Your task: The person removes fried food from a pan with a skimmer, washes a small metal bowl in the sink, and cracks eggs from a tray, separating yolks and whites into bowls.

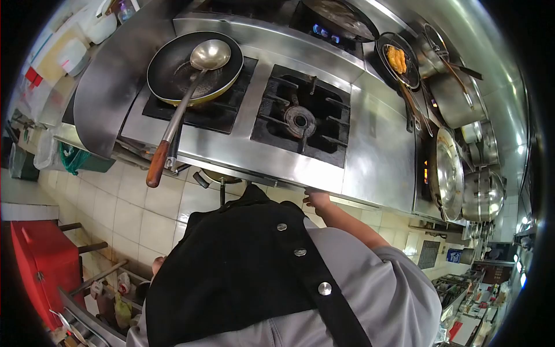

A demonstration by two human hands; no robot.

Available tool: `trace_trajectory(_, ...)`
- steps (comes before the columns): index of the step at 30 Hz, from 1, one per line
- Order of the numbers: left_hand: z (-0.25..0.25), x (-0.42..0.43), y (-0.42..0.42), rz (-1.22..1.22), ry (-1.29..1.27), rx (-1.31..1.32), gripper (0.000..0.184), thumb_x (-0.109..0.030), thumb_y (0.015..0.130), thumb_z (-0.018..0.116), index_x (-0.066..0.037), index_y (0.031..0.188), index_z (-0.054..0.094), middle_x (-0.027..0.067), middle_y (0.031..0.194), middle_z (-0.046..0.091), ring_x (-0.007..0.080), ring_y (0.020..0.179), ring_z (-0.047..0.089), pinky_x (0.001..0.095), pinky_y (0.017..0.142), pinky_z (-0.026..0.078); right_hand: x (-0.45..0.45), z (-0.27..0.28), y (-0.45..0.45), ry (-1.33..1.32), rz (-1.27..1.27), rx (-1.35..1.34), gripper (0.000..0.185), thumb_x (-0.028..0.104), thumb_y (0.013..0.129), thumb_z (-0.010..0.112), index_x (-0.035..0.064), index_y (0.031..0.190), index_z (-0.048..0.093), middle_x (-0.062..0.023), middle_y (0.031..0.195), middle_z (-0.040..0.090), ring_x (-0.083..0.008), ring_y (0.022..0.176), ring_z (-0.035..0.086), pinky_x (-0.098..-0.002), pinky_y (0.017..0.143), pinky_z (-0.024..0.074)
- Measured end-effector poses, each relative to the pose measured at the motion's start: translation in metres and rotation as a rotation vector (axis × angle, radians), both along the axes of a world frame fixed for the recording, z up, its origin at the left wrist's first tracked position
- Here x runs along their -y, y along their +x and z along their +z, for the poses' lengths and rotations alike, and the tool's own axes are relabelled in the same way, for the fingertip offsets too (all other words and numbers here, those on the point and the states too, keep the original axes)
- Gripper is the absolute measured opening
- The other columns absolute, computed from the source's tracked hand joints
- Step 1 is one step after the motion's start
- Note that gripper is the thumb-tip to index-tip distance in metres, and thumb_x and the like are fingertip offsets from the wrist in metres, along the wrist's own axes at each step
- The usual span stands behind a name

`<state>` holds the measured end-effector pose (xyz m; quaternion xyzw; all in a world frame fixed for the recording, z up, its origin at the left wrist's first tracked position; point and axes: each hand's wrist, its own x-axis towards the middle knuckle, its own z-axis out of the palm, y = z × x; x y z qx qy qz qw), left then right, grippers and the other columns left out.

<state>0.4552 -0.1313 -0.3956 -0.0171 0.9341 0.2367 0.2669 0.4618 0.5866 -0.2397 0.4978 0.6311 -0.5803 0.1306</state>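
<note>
My right hand [317,199] is at the front edge of the steel stove [373,168], below and right of a bare burner [300,121]. Its fingers are curled in at the edge, and whatever they hold is hidden. Only a sliver of my left hand [157,265] shows beside the black apron [225,266], its fingers out of sight. A black wok [167,63] sits on the left burner. Across it lies a metal ladle [210,55], bowl inside the wok, its wooden handle sticking out over the stove's front edge.
At the back, a large pan [341,17] stands over a blue flame. A small pan [381,49] holding fried food [396,59] stands at the right, near steel pots [454,98] and a round lid [450,173]. A red box [43,266] stands at lower left.
</note>
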Motion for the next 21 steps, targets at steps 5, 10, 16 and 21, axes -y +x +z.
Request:
trace_trajectory(5, 0.016, -0.021, -0.015, 0.337, -0.128, 0.112, 0.039, -0.035, 0.088, 0.062, 0.003, 0.096, 0.066, 0.0236, 0.091, 0.069, 0.0376, 0.088, 0.065, 0.0461, 0.082, 0.050, 0.001, 0.000, -0.004, -0.013, -0.013, 0.004, 0.029, 0.009, 0.098, 0.048, -0.0009, 0.124, 0.056, -0.0163, 0.124, 0.064, -0.0274, 0.085, 0.069, -0.0360, 0.065, 0.0531)
trace_trajectory(10, 0.009, -0.027, -0.019, 0.435, -0.160, 0.131, 0.061, -0.040, 0.085, 0.064, 0.005, 0.125, 0.063, 0.0261, 0.123, 0.066, 0.0393, 0.119, 0.062, 0.0424, 0.101, 0.049, 0.000, 0.000, -0.002, -0.042, -0.013, -0.014, 0.028, 0.011, 0.098, 0.049, -0.0006, 0.122, 0.057, -0.0160, 0.121, 0.065, -0.0263, 0.081, 0.068, -0.0345, 0.063, 0.0524)
trace_trajectory(16, 0.008, -0.025, -0.011, 0.445, -0.158, 0.126, 0.060, -0.041, 0.085, 0.066, 0.005, 0.123, 0.064, 0.0253, 0.118, 0.068, 0.0378, 0.114, 0.064, 0.0427, 0.098, 0.050, -0.003, -0.005, -0.002, -0.020, -0.011, -0.028, 0.027, 0.016, 0.098, 0.052, -0.0002, 0.119, 0.057, -0.0167, 0.119, 0.066, -0.0254, 0.078, 0.067, -0.0334, 0.060, 0.0507)
trace_trajectory(21, 0.008, -0.017, -0.008, 0.426, -0.165, 0.120, 0.059, -0.041, 0.085, 0.067, 0.005, 0.122, 0.064, 0.0247, 0.116, 0.069, 0.0373, 0.113, 0.065, 0.0425, 0.097, 0.051, -0.004, -0.007, -0.002, -0.018, 0.001, -0.004, 0.029, 0.018, 0.098, 0.054, 0.0006, 0.120, 0.057, -0.0162, 0.119, 0.065, -0.0264, 0.081, 0.068, -0.0348, 0.062, 0.0503)
